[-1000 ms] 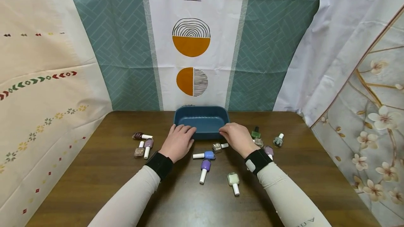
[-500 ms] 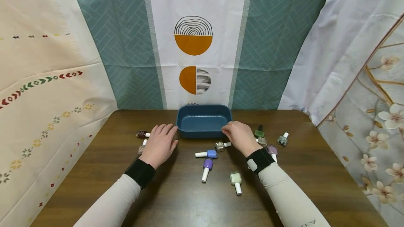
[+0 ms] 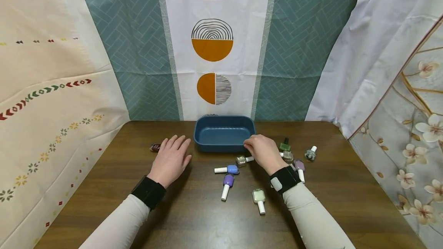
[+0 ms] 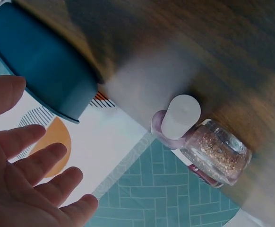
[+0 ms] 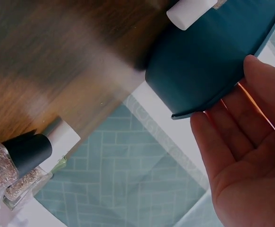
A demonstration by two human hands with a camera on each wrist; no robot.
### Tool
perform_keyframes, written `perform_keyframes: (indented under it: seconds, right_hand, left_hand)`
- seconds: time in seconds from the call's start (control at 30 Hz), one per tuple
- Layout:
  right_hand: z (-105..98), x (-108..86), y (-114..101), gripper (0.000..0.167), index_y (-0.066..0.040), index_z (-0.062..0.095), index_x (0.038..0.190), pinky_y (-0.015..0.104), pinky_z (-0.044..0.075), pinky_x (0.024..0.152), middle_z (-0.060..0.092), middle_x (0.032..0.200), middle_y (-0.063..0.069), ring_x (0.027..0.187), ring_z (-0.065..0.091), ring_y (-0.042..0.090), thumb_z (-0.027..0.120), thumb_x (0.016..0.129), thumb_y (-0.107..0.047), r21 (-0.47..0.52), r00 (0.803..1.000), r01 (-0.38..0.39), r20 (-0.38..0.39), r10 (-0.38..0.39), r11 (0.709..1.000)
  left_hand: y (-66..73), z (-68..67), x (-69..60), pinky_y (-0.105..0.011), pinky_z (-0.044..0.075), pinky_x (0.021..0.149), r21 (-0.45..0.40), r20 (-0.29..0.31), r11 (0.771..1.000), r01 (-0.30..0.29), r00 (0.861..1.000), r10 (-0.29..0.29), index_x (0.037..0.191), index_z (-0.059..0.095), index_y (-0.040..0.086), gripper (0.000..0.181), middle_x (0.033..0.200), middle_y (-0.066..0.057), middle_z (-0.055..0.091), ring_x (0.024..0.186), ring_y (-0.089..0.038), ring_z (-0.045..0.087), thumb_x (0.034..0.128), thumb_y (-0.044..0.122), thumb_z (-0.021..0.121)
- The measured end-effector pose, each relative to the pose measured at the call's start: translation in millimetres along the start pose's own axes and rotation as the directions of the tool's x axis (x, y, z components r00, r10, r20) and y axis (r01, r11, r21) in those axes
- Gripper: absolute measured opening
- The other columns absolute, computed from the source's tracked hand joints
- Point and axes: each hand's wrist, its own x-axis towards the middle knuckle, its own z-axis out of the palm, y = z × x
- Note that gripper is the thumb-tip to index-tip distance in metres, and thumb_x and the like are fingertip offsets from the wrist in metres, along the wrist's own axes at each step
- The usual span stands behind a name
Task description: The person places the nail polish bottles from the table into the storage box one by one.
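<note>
My left hand [image 3: 169, 161] is held with its fingers spread, holding nothing, left of the blue plastic bin [image 3: 225, 148]. It hides most of a group of nail polish bottles; a dark red bottle [image 3: 155, 147] shows past it. In the left wrist view a glitter bottle [image 4: 218, 151] and a mauve bottle with a white cap [image 4: 181, 117] lie close together. At the bin's near right corner, my right hand [image 3: 264, 152] grips the rim, thumb outside and fingers over the edge. Just in front of the bin lies a glitter bottle [image 3: 241, 160].
On the brown table [image 3: 200, 218] lie blue [image 3: 232, 169], purple [image 3: 228, 180] and pale green [image 3: 258, 195] polish bottles. Right of my right hand are green [image 3: 285, 146], glitter [image 3: 287, 156], mauve [image 3: 299, 165] and dark speckled [image 3: 310, 154] ones. A patterned curtain [image 3: 145, 49] hangs behind.
My left hand has let go of the bin's rim and moved left, over the left group of bottles. The right hand stays at the bin's corner. The head view has shifted slightly.
</note>
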Motion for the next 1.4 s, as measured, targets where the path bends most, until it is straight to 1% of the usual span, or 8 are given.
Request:
perform_keyframes:
  seconds: [0.27, 0.4, 0.5, 0.73, 0.9, 1.0, 1.13, 1.4]
  right_hand:
    - [0.9, -2.5, -1.2, 0.006, -0.008, 0.085, 0.105, 0.046, 0.063, 0.084, 0.077, 0.095, 0.006, 0.094, 0.075, 0.028, 0.082, 0.101, -0.010, 0.016, 1.000, -0.008, -0.019, 0.008, 1.000]
    - [0.0, -3.8, -0.8, 0.007, -0.008, 0.085, 0.106, 0.046, 0.063, 0.085, 0.077, 0.097, 0.006, 0.094, 0.075, 0.028, 0.081, 0.102, -0.011, 0.020, 1.000, -0.011, -0.025, 0.011, 1.000]
    - [-0.6, -5.3, -1.1, 0.006, -0.008, 0.086, 0.105, 0.047, 0.063, 0.084, 0.077, 0.097, 0.005, 0.095, 0.075, 0.028, 0.082, 0.101, -0.011, 0.028, 0.999, -0.016, -0.030, 0.017, 0.999]
    - [-1.3, -6.7, -0.8, 0.006, -0.007, 0.085, 0.104, 0.047, 0.063, 0.085, 0.077, 0.097, 0.006, 0.095, 0.075, 0.029, 0.083, 0.100, -0.009, 0.048, 0.999, -0.016, -0.048, 0.018, 0.999]
    - [1.6, -4.2, -0.1, 0.006, -0.007, 0.086, 0.104, 0.047, 0.063, 0.084, 0.077, 0.097, 0.006, 0.095, 0.075, 0.028, 0.082, 0.100, -0.010, 0.053, 0.999, -0.015, -0.040, 0.017, 0.998]
    - [1.8, -3.5, -0.3, 0.006, -0.007, 0.086, 0.104, 0.047, 0.063, 0.084, 0.077, 0.097, 0.006, 0.095, 0.075, 0.028, 0.082, 0.101, -0.010, 0.052, 0.999, -0.020, -0.034, 0.022, 0.998]
    - [0.1, -4.0, -1.1, 0.005, -0.007, 0.085, 0.104, 0.047, 0.063, 0.084, 0.077, 0.096, 0.006, 0.094, 0.074, 0.029, 0.082, 0.101, -0.009, 0.058, 0.999, -0.023, -0.033, 0.025, 0.998]
    - [0.8, -5.0, -0.7, 0.006, -0.006, 0.085, 0.104, 0.048, 0.063, 0.084, 0.077, 0.096, 0.006, 0.094, 0.075, 0.029, 0.083, 0.100, -0.010, 0.062, 0.999, -0.020, -0.042, 0.023, 0.998]
  left_hand:
    - [-2.7, -1.7, -0.6, -0.067, 0.032, 0.126, -0.001, 0.005, 1.000, 0.016, 1.000, -0.016, 0.157, 0.058, 0.000, 0.062, 0.161, -0.024, 0.054, 0.152, -0.048, 0.046, 0.1060, 0.030, 0.076]
    - [-5.5, -2.2, -1.2, -0.068, 0.031, 0.126, 0.006, 0.019, 0.999, 0.033, 0.999, -0.033, 0.157, 0.057, 0.000, 0.062, 0.162, -0.024, 0.054, 0.153, -0.048, 0.045, 0.1066, 0.030, 0.075]
    - [-8.2, -2.4, -3.4, -0.068, 0.031, 0.126, 0.010, 0.027, 0.999, 0.043, 0.999, -0.043, 0.157, 0.057, -0.001, 0.061, 0.162, -0.025, 0.054, 0.153, -0.048, 0.046, 0.1068, 0.030, 0.075]
    - [-18.1, -3.7, -10.8, -0.068, 0.032, 0.125, 0.015, 0.012, 0.998, 0.061, 0.998, -0.062, 0.155, 0.058, -0.002, 0.060, 0.159, -0.026, 0.057, 0.150, -0.049, 0.048, 0.1065, 0.028, 0.076]
    - [-24.4, -7.1, -15.8, -0.069, 0.030, 0.126, 0.002, 0.023, 0.996, 0.087, 0.996, -0.087, 0.155, 0.057, -0.003, 0.060, 0.159, -0.027, 0.056, 0.150, -0.050, 0.047, 0.1069, 0.027, 0.075]
    - [-27.7, -6.9, -18.2, -0.069, 0.029, 0.126, -0.009, 0.028, 0.995, 0.101, 0.995, -0.101, 0.155, 0.057, -0.003, 0.060, 0.159, -0.027, 0.056, 0.151, -0.050, 0.046, 0.1069, 0.027, 0.075]
    - [-30.7, -6.0, -21.3, -0.070, 0.030, 0.126, -0.011, 0.019, 0.994, 0.106, 0.994, -0.106, 0.155, 0.058, -0.003, 0.060, 0.159, -0.027, 0.056, 0.150, -0.050, 0.047, 0.1063, 0.026, 0.076]
    - [-32.5, -9.9, -24.0, -0.071, 0.030, 0.125, -0.012, 0.008, 0.994, 0.110, 0.994, -0.110, 0.153, 0.059, -0.002, 0.058, 0.158, -0.027, 0.057, 0.149, -0.050, 0.049, 0.1053, 0.026, 0.077]
